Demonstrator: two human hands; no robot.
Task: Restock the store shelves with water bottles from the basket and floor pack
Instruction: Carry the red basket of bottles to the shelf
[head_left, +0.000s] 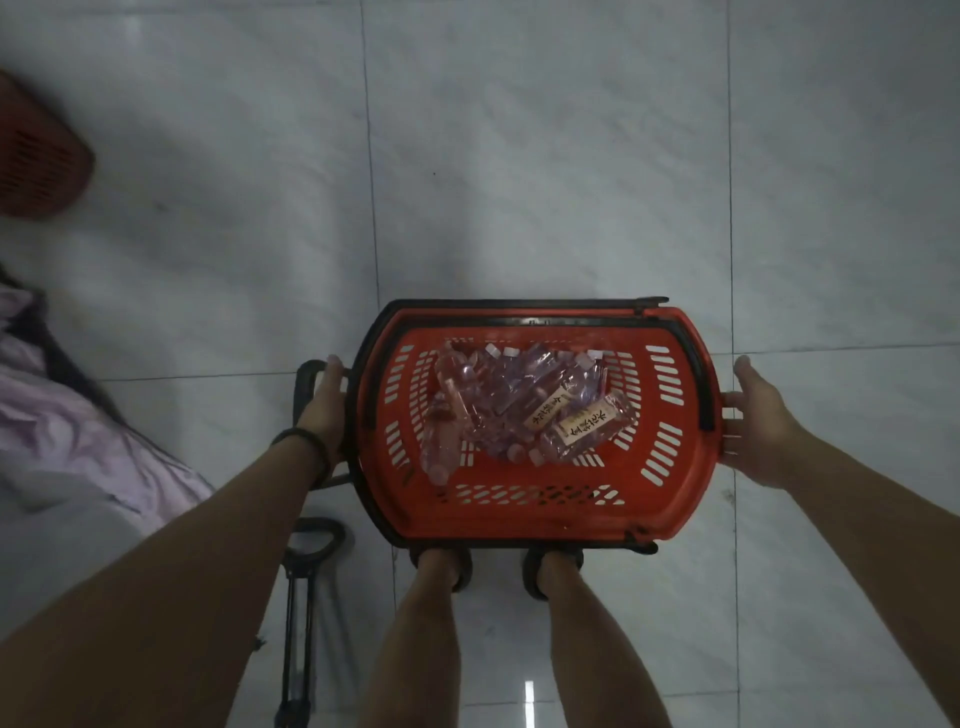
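The pale tiled floor (545, 156) fills the view, and dark grout lines cross it. Open floor lies beyond the far side of the red basket (519, 522) and to its right.

The basket sits low in the middle of the view, its long axis running left to right. Black handles lie folded along its rim. Its near edge is just in front of the person's two dark shoes (553, 569).

At the upper left edge, well apart, stands a second red basket (41, 156). Below it a pale purple cloth (78, 441) crowds the left side. A black pull handle (311, 545) lies on the floor just beside the near left corner, its rods running back toward the person.

The water bottles (519, 405) lie on their sides in a loose heap on the basket's bottom, mostly toward the far half. Several point their white caps to the far wall. Two labelled ones slant with caps toward the near left, and one at the left points its cap to the near side.

The left hand (327, 402), a dark band at its wrist, lies flat against the basket's left end with straight fingers (335, 364) pointing away. The right hand (758, 421) is spread open, its fingers (730, 415) touching the right rim.
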